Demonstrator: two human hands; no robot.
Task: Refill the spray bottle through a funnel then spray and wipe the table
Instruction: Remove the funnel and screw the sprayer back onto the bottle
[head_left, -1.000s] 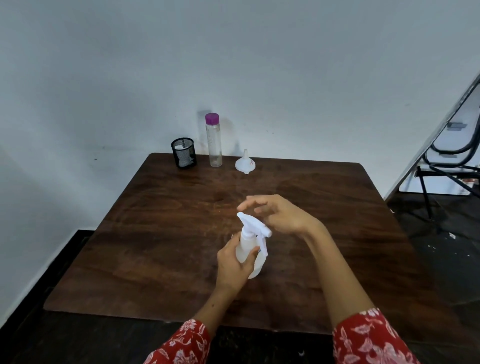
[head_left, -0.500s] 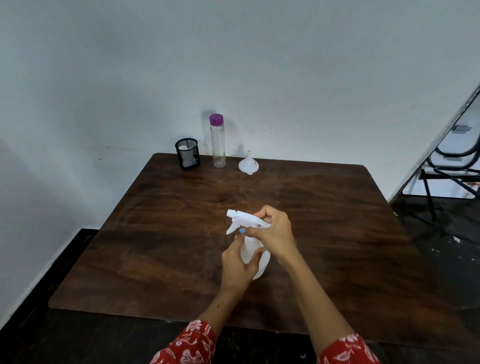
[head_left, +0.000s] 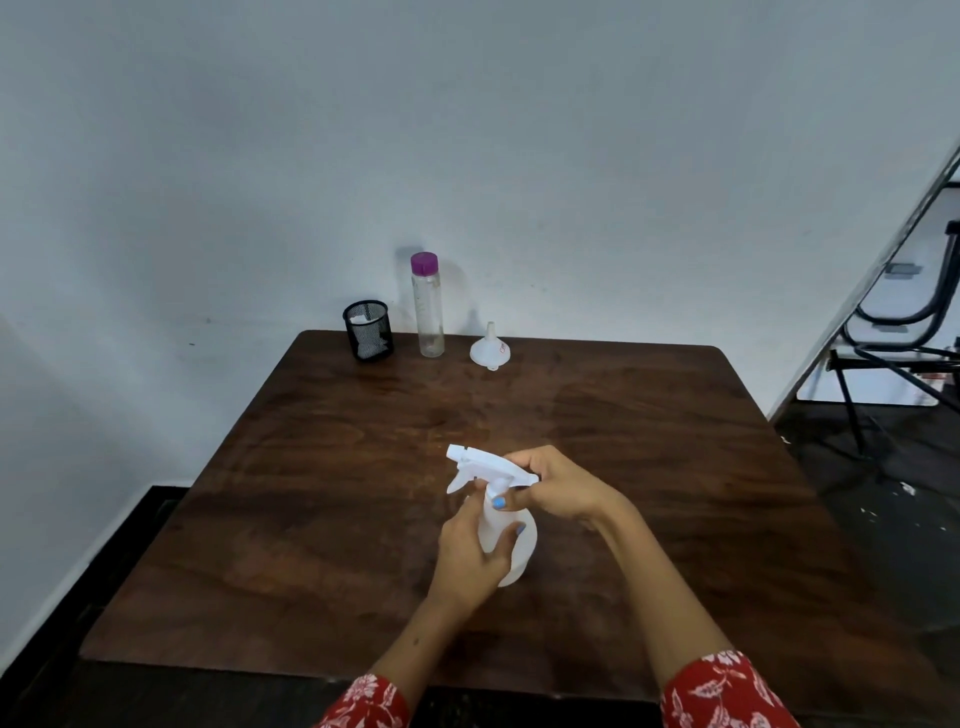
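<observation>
Both of your hands are on the white plastic spray bottle (head_left: 511, 540), which stands upright on the dark brown wooden desk (head_left: 649, 467), roughly midway between the left and right edges and nearer the front edge than the back. Your left hand (head_left: 467, 551) grips the bottle's rounded body from the left side, thumb and fingers curled round it; blue nail polish shows on two fingertips against the white plastic. Your right hand (head_left: 558, 488) is closed around the white trigger spray head (head_left: 480, 465) at the bottle's neck, fingers wrapped over the top and back of it. Nozzle points toward the desk's back left corner. Whether the head is seated tight on the neck or loosened: cannot tell, your fingers cover the collar.

Along the back edge, left of centre, three items in a row, each apart from the next:
- black wire-mesh cup (head_left: 367, 329), something white inside it, contents unclear
- tall clear cylindrical bottle with a purple cap (head_left: 427, 306), upright, just right of the cup
- small white plastic funnel (head_left: 491, 349), resting wide mouth down, spout up, right of the clear bottle

Red floral sleeves (head_left: 727, 691) show at both of your forearms, at the front edge.
</observation>
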